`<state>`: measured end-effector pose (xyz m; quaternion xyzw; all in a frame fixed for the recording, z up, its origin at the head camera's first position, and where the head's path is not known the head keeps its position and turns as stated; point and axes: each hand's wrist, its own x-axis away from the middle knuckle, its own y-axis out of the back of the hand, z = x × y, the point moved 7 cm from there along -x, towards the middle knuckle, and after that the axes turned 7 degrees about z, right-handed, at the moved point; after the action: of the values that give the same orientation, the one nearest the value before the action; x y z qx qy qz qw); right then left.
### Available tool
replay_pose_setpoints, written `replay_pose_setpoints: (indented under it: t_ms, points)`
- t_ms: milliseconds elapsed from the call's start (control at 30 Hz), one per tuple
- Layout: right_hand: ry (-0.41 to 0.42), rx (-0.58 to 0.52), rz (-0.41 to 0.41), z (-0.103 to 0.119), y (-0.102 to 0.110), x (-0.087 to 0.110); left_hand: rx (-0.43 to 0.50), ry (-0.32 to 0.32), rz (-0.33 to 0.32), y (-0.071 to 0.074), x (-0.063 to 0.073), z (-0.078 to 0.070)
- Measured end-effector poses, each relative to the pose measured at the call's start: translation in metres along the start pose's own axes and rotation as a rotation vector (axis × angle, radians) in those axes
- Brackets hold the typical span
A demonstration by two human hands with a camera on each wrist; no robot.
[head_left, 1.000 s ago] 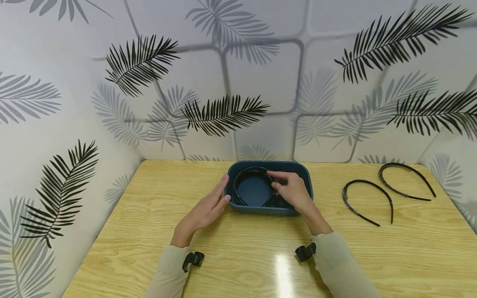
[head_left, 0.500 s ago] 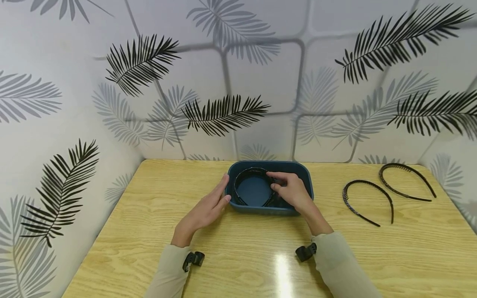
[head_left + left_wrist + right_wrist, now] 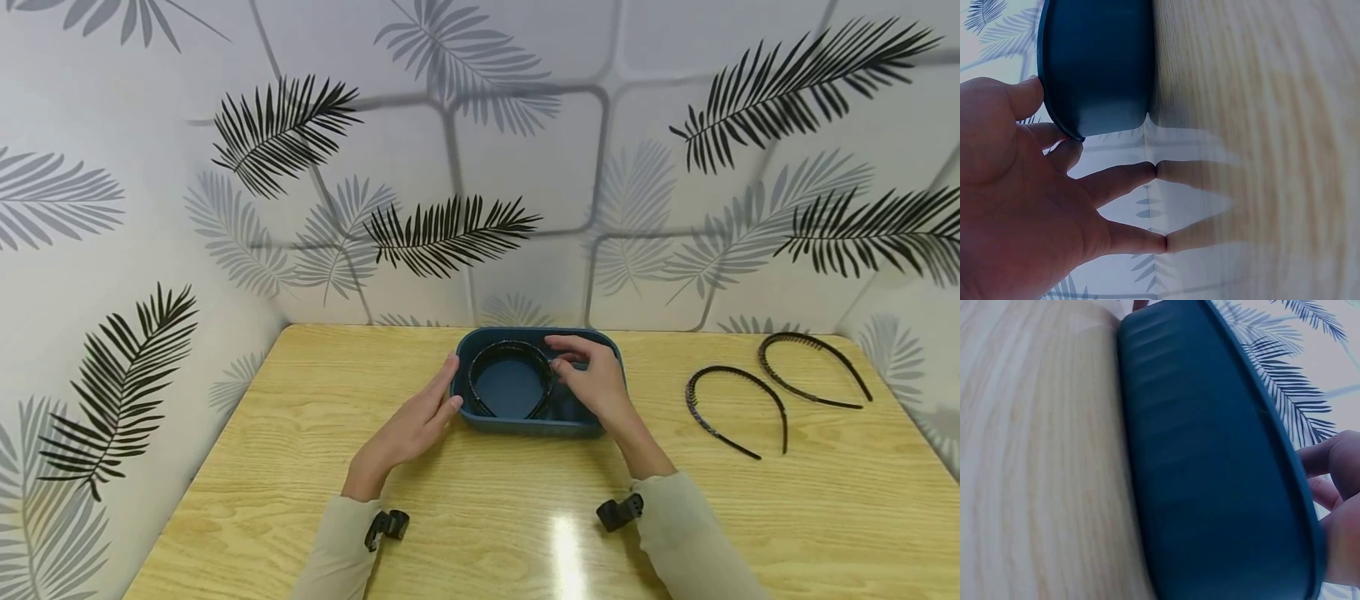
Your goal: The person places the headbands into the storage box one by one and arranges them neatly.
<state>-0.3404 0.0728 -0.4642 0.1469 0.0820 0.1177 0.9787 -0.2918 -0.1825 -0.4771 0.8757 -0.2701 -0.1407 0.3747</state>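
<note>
A dark blue rectangular bin (image 3: 525, 427) stands at the back middle of the table. Black headbands (image 3: 474, 379), lying close together in a ring, fill its left part; how many there are I cannot tell. My left hand (image 3: 412, 421) rests against the bin's left end, its thumb and fingertips touching near the rim in the left wrist view while other fingers spread down to the table. Over the right part of the bin is my right hand (image 3: 597, 385), fingers loosely bent and holding nothing, fingertips just beside the headbands. In the right wrist view the bin's wall (image 3: 1210, 444) hides the fingertips.
On the table (image 3: 480, 508) to the right lie two more black headbands, a nearer one (image 3: 692, 404) and a farther one (image 3: 763, 362). A wall (image 3: 525, 167) with leaf patterns rises behind the table's back edge.
My right hand has let go of the headband in the bin, its fingertips shifting slightly up and right. My left hand stays against the bin. The view has tilted slightly.
</note>
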Motion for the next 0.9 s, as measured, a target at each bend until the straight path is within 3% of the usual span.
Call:
replay_pose_setpoints:
  t_ms: [500, 900]
  points:
    - [0.044, -0.03, 0.008, 0.015, 0.043, 0.026, -0.002, -0.004, -0.011, 0.003, -0.001, 0.0]
    - [0.067, 0.072, -0.052, 0.008, 0.094, 0.054, 0.008, -0.014, -0.008, 0.0, -0.001, -0.001]
